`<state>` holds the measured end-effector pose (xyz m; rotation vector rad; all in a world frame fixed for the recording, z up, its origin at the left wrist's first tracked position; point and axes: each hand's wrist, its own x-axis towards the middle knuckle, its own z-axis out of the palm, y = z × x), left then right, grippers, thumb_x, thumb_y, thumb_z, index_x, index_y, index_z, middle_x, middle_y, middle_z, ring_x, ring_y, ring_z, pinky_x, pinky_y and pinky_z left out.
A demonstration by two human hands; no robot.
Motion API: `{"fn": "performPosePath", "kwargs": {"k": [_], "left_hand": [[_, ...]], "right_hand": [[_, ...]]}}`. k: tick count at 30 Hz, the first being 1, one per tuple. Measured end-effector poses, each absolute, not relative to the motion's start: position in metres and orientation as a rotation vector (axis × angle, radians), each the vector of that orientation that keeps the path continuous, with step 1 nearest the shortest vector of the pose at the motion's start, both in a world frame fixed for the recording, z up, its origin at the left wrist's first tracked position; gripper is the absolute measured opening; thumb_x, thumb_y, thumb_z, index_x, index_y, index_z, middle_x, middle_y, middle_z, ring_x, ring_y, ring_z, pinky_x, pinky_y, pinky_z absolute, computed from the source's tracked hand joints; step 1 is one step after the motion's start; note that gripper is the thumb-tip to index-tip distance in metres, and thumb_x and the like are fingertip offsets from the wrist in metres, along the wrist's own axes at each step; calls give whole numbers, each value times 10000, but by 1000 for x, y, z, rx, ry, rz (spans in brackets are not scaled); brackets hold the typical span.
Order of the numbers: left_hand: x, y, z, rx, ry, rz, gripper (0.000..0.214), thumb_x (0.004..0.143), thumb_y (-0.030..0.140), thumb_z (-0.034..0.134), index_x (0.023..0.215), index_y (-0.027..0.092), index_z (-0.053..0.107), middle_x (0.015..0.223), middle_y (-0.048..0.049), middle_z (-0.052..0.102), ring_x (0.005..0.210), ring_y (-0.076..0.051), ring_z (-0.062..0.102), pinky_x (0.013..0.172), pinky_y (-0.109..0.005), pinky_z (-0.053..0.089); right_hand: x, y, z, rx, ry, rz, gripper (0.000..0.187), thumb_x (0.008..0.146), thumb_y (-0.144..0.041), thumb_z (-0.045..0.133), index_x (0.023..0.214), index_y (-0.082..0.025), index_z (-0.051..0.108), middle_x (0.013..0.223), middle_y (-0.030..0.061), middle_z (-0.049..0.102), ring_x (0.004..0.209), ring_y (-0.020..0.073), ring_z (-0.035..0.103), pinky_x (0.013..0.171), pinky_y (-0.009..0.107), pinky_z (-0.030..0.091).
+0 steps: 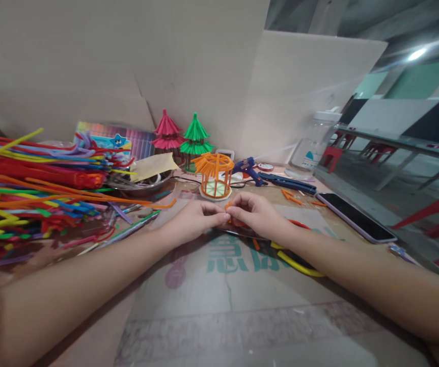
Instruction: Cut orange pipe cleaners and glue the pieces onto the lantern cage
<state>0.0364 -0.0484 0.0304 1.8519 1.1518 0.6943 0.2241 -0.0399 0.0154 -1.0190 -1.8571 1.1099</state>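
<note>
My left hand [200,219] and my right hand [252,211] meet fingertip to fingertip over the middle of the work surface. Both pinch a short orange pipe cleaner piece [228,205], mostly covered by the fingers. Just behind them stands an orange pipe cleaner pavilion [216,176] with thin posts on a round pale base; orange strips fan out from the left part of its roof ring. Beneath my hands lies a dark, shiny dish [242,232], largely hidden.
Pipe cleaners [44,188] pile up at left, near a marker set [116,137]. Behind are a pink tower [166,130], a green tower [195,135] and a glue gun [248,169]. A phone [355,216] and a water bottle [311,145] are at right. Yellow pipe cleaners [299,265] lie under my right forearm.
</note>
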Motion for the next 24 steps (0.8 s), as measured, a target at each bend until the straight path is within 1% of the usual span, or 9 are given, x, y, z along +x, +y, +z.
{"fn": "performPosePath", "kwargs": {"k": [4,9,13,17,22,24], "left_hand": [[36,-48,30,1829,1168,699,243,780,382,656,765,160,752,736,-27,724,676,-146,617,644,-240,461],[37,-49,30,1852,1178,684,236,780,393,656,771,179,752,723,-4,719,666,-133,611,623,-216,443],[37,-50,29,1883,1160,682,230,792,382,646,780,179,753,720,-2,715,653,-127,600,602,-210,429],[36,-49,26,1902,1121,690,230,804,362,628,778,167,746,724,-9,707,648,-123,589,597,-210,419],[34,-46,24,1891,1125,709,263,800,388,624,723,155,719,681,3,669,633,-116,561,604,-213,412],[33,-45,24,1887,1145,709,279,795,407,627,707,155,710,671,5,662,632,-115,557,603,-212,410]], "right_hand": [[224,-40,15,-1022,-1855,1104,175,810,-349,607,771,-194,536,626,-46,553,548,109,528,511,234,403],[223,-43,18,-1068,-1874,1006,176,809,-347,613,768,-188,550,655,-29,576,574,113,529,531,240,417],[222,-45,18,-1054,-1878,1002,167,821,-340,603,766,-191,551,643,-34,568,563,111,521,536,241,419],[223,-44,19,-1040,-1890,1016,169,825,-343,603,767,-193,550,658,-32,575,581,117,540,558,246,434],[225,-41,19,-978,-1871,1059,224,893,-402,537,839,-189,581,688,-27,578,597,113,534,572,243,439],[225,-40,18,-968,-1847,1071,227,899,-412,532,880,-192,582,705,-27,582,606,114,539,578,244,443]]}}
